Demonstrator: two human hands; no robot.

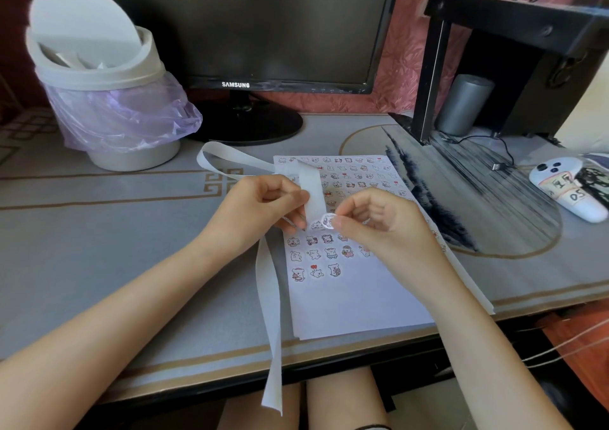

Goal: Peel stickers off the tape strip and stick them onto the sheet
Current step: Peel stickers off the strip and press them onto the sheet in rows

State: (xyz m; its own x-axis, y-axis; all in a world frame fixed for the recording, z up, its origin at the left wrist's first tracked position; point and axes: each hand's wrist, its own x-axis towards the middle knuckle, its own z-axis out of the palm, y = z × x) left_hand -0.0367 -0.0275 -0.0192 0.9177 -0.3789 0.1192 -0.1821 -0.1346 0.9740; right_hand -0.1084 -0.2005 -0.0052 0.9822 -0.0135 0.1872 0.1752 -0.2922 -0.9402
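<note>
The left grip (263, 205), a bare hand, is closed on the white tape strip (313, 192), pinching it between thumb and fingers just above the sheet (346, 307). From that pinch one length of the strip rises, loops back toward the monitor's foot and crosses the sheet's far left corner. Another length trails down past the desk (99, 248) edge and hangs over the person's lap.

The right grip (379, 222) pinches a small round sticker (328, 221) between thumb and forefinger, its other fingers curled. The sticker sits right at the lower edge of the held strip, between the two hands. Whether it is fully free of the strip cannot be told.

The sheet lies flat on the desk near the front edge, under and beyond both hands. Rows of little cartoon stickers cover its far part, and the nearest row (316, 272) holds three, with bare paper below them.

Behind stand a Samsung monitor (263, 17) and, to the left, a swing-lid bin (99, 76) with a purple liner (131, 113). On the right are a black stand (510, 17), a grey cylinder (464, 106) beneath it, and a white controller (566, 195) lying on the desk.
</note>
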